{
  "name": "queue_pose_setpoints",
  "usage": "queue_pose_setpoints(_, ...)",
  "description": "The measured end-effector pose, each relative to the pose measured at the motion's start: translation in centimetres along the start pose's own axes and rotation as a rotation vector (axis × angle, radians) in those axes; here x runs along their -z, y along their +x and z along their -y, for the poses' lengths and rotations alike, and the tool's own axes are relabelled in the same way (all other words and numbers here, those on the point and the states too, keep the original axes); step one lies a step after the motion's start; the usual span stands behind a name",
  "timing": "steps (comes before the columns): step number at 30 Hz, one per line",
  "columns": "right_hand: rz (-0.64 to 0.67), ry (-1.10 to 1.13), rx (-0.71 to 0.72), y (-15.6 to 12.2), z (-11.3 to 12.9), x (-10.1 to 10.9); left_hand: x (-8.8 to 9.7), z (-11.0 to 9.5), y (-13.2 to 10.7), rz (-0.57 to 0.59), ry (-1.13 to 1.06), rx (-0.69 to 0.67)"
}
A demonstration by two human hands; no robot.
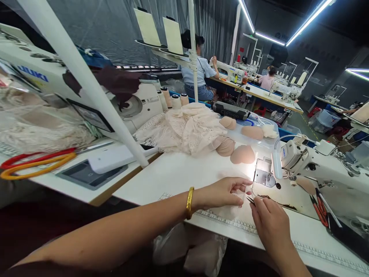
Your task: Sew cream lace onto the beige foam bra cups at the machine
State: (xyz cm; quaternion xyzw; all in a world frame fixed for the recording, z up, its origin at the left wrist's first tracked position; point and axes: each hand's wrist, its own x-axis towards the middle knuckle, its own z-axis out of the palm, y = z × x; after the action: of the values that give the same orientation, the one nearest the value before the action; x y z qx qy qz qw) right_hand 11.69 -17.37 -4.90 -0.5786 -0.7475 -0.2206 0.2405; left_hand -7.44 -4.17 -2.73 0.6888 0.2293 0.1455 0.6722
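My left hand [223, 192], with a gold bracelet on its wrist, reaches in over the sewing table. Its fingers are bent round a thin, sheer white piece of fabric [227, 211] that is hard to see against the white top. Beside it, my right hand [271, 221] grips a small dark tool with two pointed tips [250, 200]; whether these are snips or tweezers I cannot tell. The tips point at the left fingers, close to the cloth. Just beyond both hands is the lit needle plate [263, 173] of the sewing machine [311, 161].
Cream lace [193, 127] lies heaped behind, near beige cups [243, 154] and a dark cylinder [230, 110]. Red-handled scissors [319, 209] and a black phone-like object [350, 238] lie right. Larger scissors [40, 161] and a white thread-stand pole [86, 82] are left. Two co-workers sit farther back.
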Motion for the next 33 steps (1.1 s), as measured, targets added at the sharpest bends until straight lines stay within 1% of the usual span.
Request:
queue_pose_setpoints(4, -0.020, -0.067, 0.011, 0.8, 0.9, -0.8, -0.7, 0.0, 0.1, -0.003, 0.036, 0.007)
queue_pose_setpoints(6, -0.002, -0.047, -0.001, 0.8, 1.2, -0.7, -0.4, -0.4, -0.2, 0.032, 0.073, 0.002)
queue_pose_setpoints(7, 0.016, -0.024, -0.019, 0.5, 1.0, -0.5, 0.3, -1.0, -0.6, 0.057, 0.122, -0.002)
queue_pose_setpoints(8, 0.030, -0.003, -0.047, -0.1, 0.4, -0.2, 1.3, -1.8, -1.2, 0.072, 0.200, -0.007)
queue_pose_setpoints(10, 0.036, 0.001, -0.132, -2.1, -1.7, 0.6, 4.4, -3.9, -2.9, 0.019, 0.449, -0.031)
queue_pose_setpoints(11, 0.028, -0.031, -0.174, -3.3, -3.1, 1.1, 6.1, -5.0, -3.9, -0.106, 0.610, -0.053)
queue_pose_setpoints(12, 0.021, -0.089, -0.211, -4.7, -4.8, 1.6, 7.8, -6.1, -4.9, -0.335, 0.766, -0.107)
queue_pose_setpoints(13, 0.014, -0.160, -0.236, -5.9, -6.5, 2.1, 9.2, -6.9, -5.8, -0.593, 0.913, -0.202)
queue_pose_setpoints(14, 0.043, -0.231, -0.255, -7.0, -8.1, 2.5, 10.2, -7.5, -6.3, -0.770, 1.018, -0.270)
queue_pose_setpoints(15, 0.086, -0.278, -0.237, -7.8, -9.4, 2.9, 10.6, -7.6, -6.6, -0.866, 1.073, -0.327)
queue_pose_setpoints(16, 0.094, -0.332, -0.227, -8.3, -10.4, 3.1, 10.4, -7.4, -6.5, -0.860, 1.094, -0.364)
queue_pose_setpoints(17, 0.097, -0.356, -0.226, -8.5, -10.9, 3.1, 9.8, -6.7, -6.0, -0.762, 1.084, -0.378)
queue_pose_setpoints(18, 0.087, -0.341, -0.223, -8.3, -10.9, 3.0, 8.7, -5.7, -5.2, -0.604, 1.058, -0.380)
queue_pose_setpoints(19, 0.069, -0.291, -0.222, -7.8, -10.6, 2.8, 7.4, -4.5, -4.1, -0.422, 1.044, -0.376)
queue_pose_setpoints(20, 0.054, -0.210, -0.218, -7.2, -9.9, 2.5, 5.9, -3.1, -3.0, -0.288, 1.061, -0.389)
queue_pose_setpoints(21, 0.043, -0.110, -0.202, -6.5, -9.0, 2.2, 4.4, -1.8, -1.8, -0.196, 1.114, -0.405)
queue_pose_setpoints(22, 0.041, -0.014, -0.184, -5.8, -8.0, 1.8, 3.1, -0.7, -0.8, -0.143, 1.166, -0.412)
queue_pose_setpoints(24, 0.059, 0.142, -0.184, -4.7, -6.3, 1.3, 1.1, 0.7, 0.2, -0.119, 1.239, -0.464)
queue_pose_setpoints(26, 0.099, 0.269, -0.232, -4.0, -5.3, 1.0, 0.0, 0.8, -0.3, -0.101, 1.250, -0.532)
queue_pose_setpoints(27, 0.125, 0.330, -0.265, -3.8, -5.0, 1.1, -0.3, 0.5, -1.1, -0.054, 1.212, -0.557)
queue_pose_setpoints(28, 0.150, 0.385, -0.300, -3.6, -4.9, 1.2, -0.4, 0.0, -2.0, 0.025, 1.139, -0.563)
queue_pose_setpoints(30, 0.200, 0.475, -0.359, -3.2, -4.8, 1.4, -0.3, -0.9, -3.7, 0.186, 0.927, -0.516)
queue_pose_setpoints(31, 0.224, 0.512, -0.378, -2.9, -4.8, 1.5, 0.0, -1.3, -4.3, 0.197, 0.835, -0.479)
queue_pose_setpoints(32, 0.245, 0.546, -0.388, -2.5, -4.7, 1.5, 0.3, -1.4, -4.6, 0.138, 0.785, -0.443)
queue_pose_setpoints(33, 0.266, 0.575, -0.392, -2.0, -4.5, 1.5, 0.6, -1.4, -4.6, 0.023, 0.787, -0.408)
